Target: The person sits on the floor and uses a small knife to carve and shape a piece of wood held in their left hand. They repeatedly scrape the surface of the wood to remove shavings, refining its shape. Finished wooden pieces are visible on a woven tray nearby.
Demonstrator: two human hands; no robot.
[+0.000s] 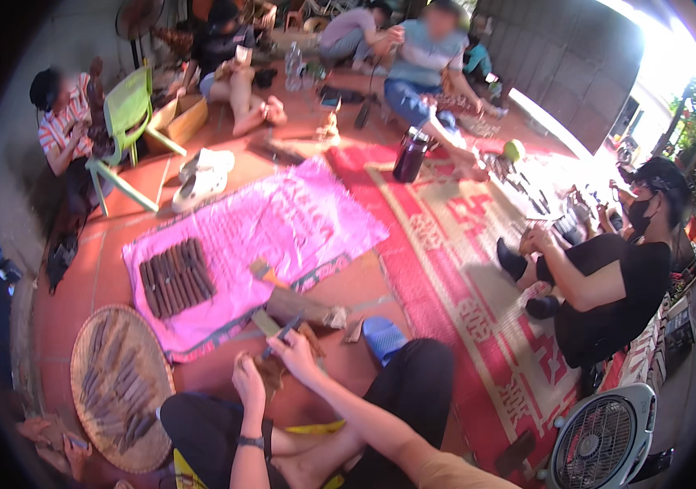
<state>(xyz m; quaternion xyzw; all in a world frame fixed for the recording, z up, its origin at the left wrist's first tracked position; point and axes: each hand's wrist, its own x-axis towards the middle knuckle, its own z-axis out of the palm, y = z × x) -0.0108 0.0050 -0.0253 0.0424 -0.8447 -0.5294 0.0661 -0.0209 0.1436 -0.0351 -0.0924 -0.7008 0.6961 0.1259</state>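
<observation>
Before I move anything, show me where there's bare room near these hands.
Bare: the pink printed cloth's far right part, between the slim dark brown sticks and the red patterned mat. Crowded: the round woven tray, strewn with brown pieces, and the red tiled floor between the right hand and the brown wooden block.

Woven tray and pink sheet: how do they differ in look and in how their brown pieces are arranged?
The woven tray is tan and rounded; the pink sheet is bright pink with straighter edges. Pieces on the tray lie loosely spread, while pieces on the sheet sit tightly side by side. Both bear narrow brown pieces and lie on the tiled floor.
</observation>
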